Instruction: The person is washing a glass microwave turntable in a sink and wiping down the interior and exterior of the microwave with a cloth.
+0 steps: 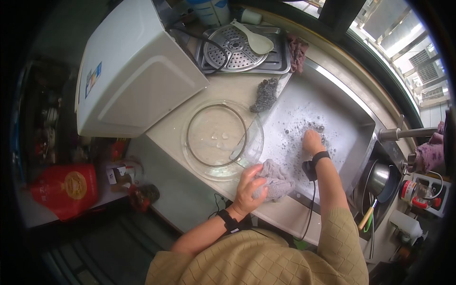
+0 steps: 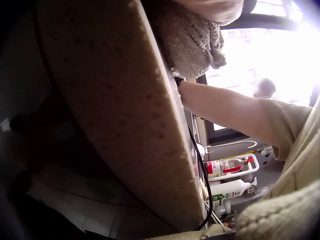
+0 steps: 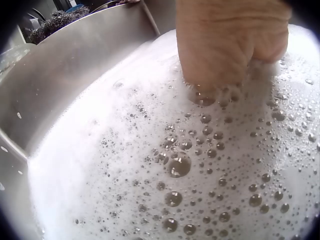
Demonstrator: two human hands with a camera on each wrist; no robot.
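My left hand [image 1: 246, 192] grips a bunched grey cloth [image 1: 275, 183] at the front edge of the sink. In the left wrist view the same cloth [image 2: 192, 45] hangs by the counter's edge. My right hand [image 1: 312, 141] reaches down into the soapy water of the metal sink [image 1: 304, 90]. In the right wrist view the foam [image 3: 125, 165] hides the fingers of that hand [image 3: 225, 45], so I cannot tell what they hold. Left of the sink, close to my left hand, lies a round glass plate [image 1: 259, 137] with a ring on it.
A dark steel-wool scourer [image 1: 266, 94] sits by the sink's left rim. Behind it a metal tray [image 1: 284, 57] carries a perforated disc and a pale rice spoon [image 1: 259, 43]. A white appliance [image 1: 142, 80] stands at left; a pan [image 1: 379, 179] and bottles are at right.
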